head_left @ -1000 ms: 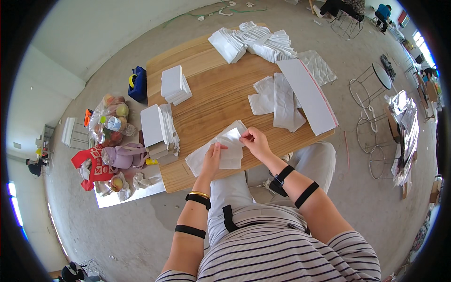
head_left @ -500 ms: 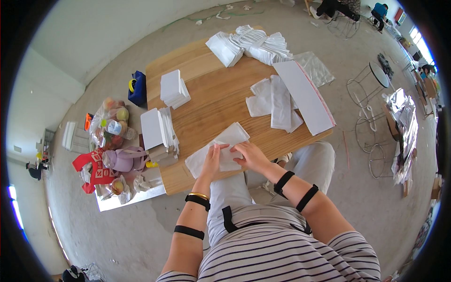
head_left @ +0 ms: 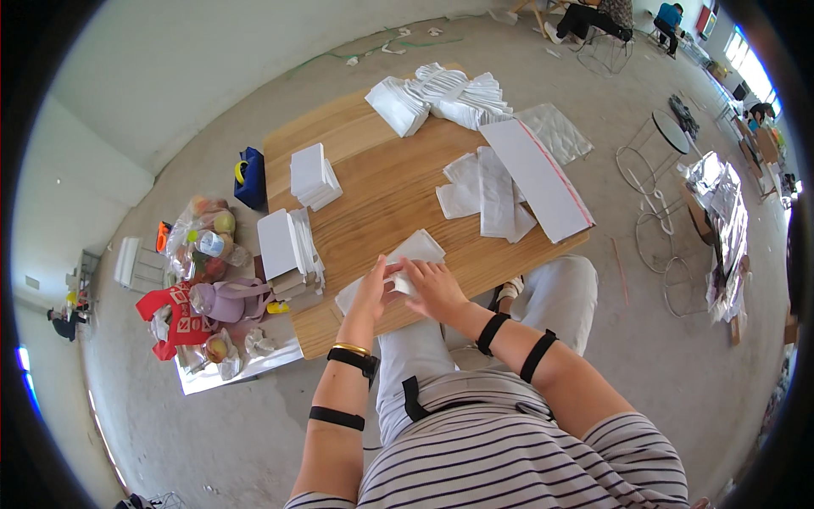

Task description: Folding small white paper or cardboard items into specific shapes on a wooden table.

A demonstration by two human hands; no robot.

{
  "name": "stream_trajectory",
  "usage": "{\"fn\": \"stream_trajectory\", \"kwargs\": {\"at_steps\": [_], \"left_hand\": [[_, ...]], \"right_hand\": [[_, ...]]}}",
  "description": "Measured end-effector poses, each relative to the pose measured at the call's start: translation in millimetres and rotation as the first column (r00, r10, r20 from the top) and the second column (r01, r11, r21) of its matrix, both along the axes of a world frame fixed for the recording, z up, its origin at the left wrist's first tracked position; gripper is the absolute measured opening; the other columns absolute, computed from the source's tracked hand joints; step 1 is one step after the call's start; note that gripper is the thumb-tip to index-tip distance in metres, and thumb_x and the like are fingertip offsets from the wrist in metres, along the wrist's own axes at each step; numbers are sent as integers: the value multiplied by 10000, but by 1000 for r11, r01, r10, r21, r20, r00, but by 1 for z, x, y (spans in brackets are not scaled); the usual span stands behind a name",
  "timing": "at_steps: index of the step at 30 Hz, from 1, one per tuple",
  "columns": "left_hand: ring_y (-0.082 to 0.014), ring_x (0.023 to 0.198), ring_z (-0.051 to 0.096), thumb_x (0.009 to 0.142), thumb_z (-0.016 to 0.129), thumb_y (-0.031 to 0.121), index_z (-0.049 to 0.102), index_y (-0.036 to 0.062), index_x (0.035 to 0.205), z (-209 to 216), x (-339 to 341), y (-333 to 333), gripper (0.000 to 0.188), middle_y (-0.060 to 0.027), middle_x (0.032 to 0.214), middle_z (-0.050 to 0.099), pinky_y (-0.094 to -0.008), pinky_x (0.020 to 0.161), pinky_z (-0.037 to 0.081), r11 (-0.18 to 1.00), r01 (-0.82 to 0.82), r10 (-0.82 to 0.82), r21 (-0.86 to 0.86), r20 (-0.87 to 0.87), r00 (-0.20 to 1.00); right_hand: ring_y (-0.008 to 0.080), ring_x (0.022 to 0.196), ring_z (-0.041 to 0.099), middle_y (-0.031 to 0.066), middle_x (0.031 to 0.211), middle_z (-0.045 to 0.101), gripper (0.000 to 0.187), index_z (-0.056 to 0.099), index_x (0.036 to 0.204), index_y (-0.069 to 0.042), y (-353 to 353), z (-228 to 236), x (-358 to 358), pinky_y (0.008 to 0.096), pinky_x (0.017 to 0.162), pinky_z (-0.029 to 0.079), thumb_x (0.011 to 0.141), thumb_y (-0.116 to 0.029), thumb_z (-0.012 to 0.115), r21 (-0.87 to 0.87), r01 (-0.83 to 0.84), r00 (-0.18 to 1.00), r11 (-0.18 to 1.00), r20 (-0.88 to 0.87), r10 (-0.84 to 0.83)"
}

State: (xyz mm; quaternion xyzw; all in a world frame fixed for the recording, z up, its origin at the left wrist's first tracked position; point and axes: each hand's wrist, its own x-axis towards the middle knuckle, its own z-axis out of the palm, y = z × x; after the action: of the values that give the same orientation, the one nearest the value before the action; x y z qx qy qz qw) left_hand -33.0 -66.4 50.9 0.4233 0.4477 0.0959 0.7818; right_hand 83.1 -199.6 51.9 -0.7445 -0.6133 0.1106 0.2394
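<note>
At the table's near edge, both my hands work on a thin white sheet (head_left: pixel 404 282), paper or film, I cannot tell which. Part of it is lifted and bent between them. My left hand (head_left: pixel 371 288) pinches its left side with curled fingers. My right hand (head_left: pixel 431 290) closes over its right side, fingers close together, covering much of it. Beneath and beyond my fingers lie more flat white sheets (head_left: pixel 423 245) on the wooden table (head_left: pixel 381 182).
Stacks of white cards (head_left: pixel 310 174) and white packets (head_left: pixel 284 244) stand at left. Bundled white sheets (head_left: pixel 441 95) lie far off; loose white strips (head_left: pixel 494 195) and a long white box (head_left: pixel 538 180) lie right. Beside the table are fruit bags (head_left: pixel 212 225) and a blue case (head_left: pixel 250 178).
My hands have come closer together, with the right moving left and curling over the sheet. The sheet, flat before, is now lifted and bent between them. The view has shifted slightly.
</note>
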Motion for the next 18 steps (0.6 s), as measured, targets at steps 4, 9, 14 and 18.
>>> {"fn": "stream_trajectory", "kwargs": {"at_steps": [4,9,14,18], "left_hand": [[-245,1011,613,999,432,477,538,17,1233,10,-2,-5,527,-128,1075,621,-392,827,545,988,-69,86,-135,122,989],[-260,1071,607,981,476,496,471,39,1314,15,-13,-21,566,-152,1192,581,-400,863,527,993,-74,73,95,9,997],[-265,1176,560,949,503,555,344,96,1448,-6,-36,-59,695,-145,1360,512,-427,996,431,839,543,-505,-40,316,803],[-283,1380,345,971,476,529,195,2,1501,-4,-24,-83,799,-176,1447,427,-417,1134,280,964,235,-166,-126,406,899]], "right_hand": [[310,1034,631,149,1146,646,536,550,1279,-65,9,-4,16,404,881,482,789,-231,691,-126,-37,999,991,-35,33],[303,823,684,173,923,701,266,663,1087,-44,8,0,34,416,760,532,845,-141,611,4,158,936,987,-320,-148],[227,783,704,150,934,711,263,655,1075,22,1,17,49,358,721,544,921,-173,570,-154,173,507,973,-833,-222],[218,837,709,141,970,695,295,632,1070,73,-16,44,44,302,694,556,948,-189,575,-155,167,103,974,-979,-173]]}}
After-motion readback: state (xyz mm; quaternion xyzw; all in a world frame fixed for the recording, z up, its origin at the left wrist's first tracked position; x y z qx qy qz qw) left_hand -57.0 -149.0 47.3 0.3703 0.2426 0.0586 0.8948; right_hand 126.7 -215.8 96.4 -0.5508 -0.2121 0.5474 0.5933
